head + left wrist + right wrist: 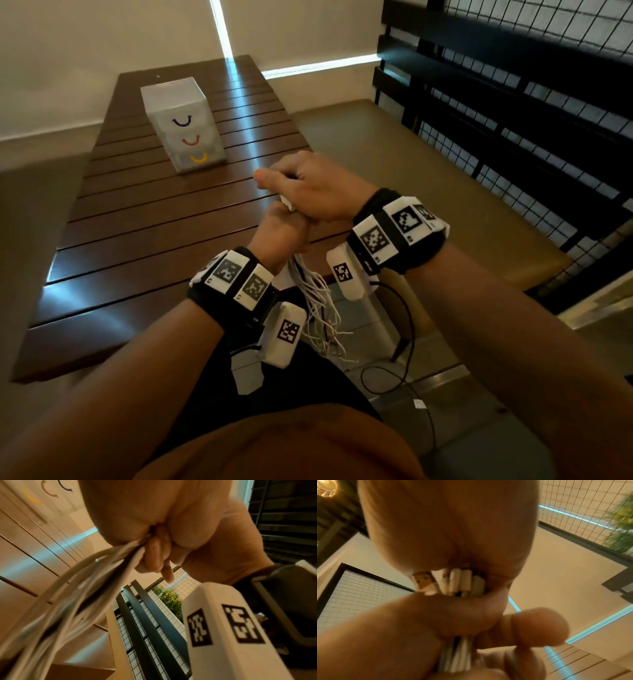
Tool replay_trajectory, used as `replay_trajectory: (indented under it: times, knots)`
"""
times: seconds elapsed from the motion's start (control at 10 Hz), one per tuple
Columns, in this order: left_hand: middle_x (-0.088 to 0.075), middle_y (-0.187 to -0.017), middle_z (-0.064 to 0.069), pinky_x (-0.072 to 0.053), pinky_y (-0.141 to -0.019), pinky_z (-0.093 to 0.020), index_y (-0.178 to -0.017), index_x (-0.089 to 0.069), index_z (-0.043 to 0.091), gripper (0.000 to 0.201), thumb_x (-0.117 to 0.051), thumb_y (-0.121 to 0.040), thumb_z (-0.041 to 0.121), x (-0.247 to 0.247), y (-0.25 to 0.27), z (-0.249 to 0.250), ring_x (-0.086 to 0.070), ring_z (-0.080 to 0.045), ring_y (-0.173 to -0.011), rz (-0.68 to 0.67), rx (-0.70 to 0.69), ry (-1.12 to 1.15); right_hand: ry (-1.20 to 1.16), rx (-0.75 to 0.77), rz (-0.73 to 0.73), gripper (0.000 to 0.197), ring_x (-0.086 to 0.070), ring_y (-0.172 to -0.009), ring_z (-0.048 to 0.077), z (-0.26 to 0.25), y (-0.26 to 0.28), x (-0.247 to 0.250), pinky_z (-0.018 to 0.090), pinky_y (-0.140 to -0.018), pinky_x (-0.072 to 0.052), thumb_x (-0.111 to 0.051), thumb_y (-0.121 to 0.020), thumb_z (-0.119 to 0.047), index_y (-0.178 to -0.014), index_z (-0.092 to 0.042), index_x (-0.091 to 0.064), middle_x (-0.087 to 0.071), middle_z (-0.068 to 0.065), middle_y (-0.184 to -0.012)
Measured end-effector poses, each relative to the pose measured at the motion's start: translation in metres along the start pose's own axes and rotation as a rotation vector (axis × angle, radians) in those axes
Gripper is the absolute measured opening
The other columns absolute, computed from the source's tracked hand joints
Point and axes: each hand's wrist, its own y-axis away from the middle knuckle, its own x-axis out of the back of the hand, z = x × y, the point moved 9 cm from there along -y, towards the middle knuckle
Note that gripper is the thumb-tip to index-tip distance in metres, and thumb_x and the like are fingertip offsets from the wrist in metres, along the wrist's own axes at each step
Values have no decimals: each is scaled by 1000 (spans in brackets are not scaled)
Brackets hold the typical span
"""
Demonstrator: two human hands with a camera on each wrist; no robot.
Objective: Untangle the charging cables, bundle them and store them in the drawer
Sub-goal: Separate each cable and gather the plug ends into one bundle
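- Wooden slats make up the table [144,219], the biggest thing in front of me; on it, well beyond my hands, stands the small drawer unit [183,123], with all three drawers closed.
- White cables [317,301] hang in a loose bunch below my hands, off the near edge of the table, their long axis running straight down from the grip towards my lap.
- My left hand [279,229] is clenched round the bunch just under the plugs, with the strands trailing out below it in the left wrist view.
- My right hand [308,186] sits directly on top of the left, touching it, fingers curled over the plug ends [448,582], which stand side by side between the two fists.
- I judge the coming move turns on that vertical line: the free length lies below the left fist, so the right hand, being uppermost, is the one free to reach down and wind.
- Writing: I can read none; the wrist bands carry only black-and-white square marker patterns, and the drawer fronts show coloured curved handles, purple, orange and yellow from top to bottom.
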Motion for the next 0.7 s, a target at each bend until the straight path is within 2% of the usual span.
replay_trajectory:
  times: [0.1, 0.2, 0.3, 0.4, 0.5, 0.6, 0.7]
  knots:
    - [-50, -69, 9, -45, -49, -11, -80, -45, 28, 39, -42, -95, -7, 3, 3, 1, -53, 6, -47, -3, -32, -37, 48, 45, 93, 48, -49, -56, 4, -4, 2, -1, 24, -60, -36, -43, -99, -41, -57, -20, -48, -53, -7, -59]
    - [-53, -79, 6, -49, -58, -10, -84, -45, 31, 42, -48, -91, -11, 2, 7, -1, -58, 5, -59, -40, -23, -41, 54, 34, 110, 46, -47, -56, 4, -4, 3, -2, 22, -60, -33, -42, -100, -39, -57, -22, -46, -50, -9, -57]
    - [-59, -84, 3, -56, -70, -27, -87, -48, 28, 37, -49, -93, -8, 2, 4, -5, -62, -7, -72, -23, 55, 48, 87, 19, 112, 38, -53, -64, 8, -5, 2, -2, 27, -67, -38, -39, -99, -38, -66, -24, -51, -56, -8, -66]
    - [-55, -67, -4, -50, -54, -30, -74, -48, 16, 28, -45, -99, 3, 0, -3, -5, -57, -6, -48, 40, 106, -97, 106, -46, 72, 46, -52, -62, 8, 0, 5, -3, 28, -65, -35, -37, -100, -39, -58, -22, -49, -55, -5, -64]
    - [-52, -61, -6, -49, -46, -26, -71, -49, 15, 30, -43, -98, 4, -3, -2, -1, -53, -10, -44, 24, 79, -134, 75, -123, -22, 55, -61, -72, 13, 8, 5, -3, 31, -70, -46, -36, -98, -50, -67, -14, -63, -64, 2, -74]
    - [-55, -65, -2, -52, -51, -22, -84, -58, 7, 16, -48, -93, -2, -6, 6, 1, -56, -6, -49, -27, 56, -120, 36, -133, -34, 66, -67, -87, 14, 9, 1, -1, 39, -84, -53, -35, -91, -65, -80, -11, -72, -72, 2, -91]
    - [-62, -91, -7, -54, -76, -31, -125, -51, -2, 33, -55, -92, 0, -7, 5, -8, -63, -20, -81, -48, 158, -173, 22, -117, -102, 54, -65, -91, 10, 8, 5, -12, 29, -80, -50, -38, -95, -59, -91, -18, -74, -71, -1, -105]
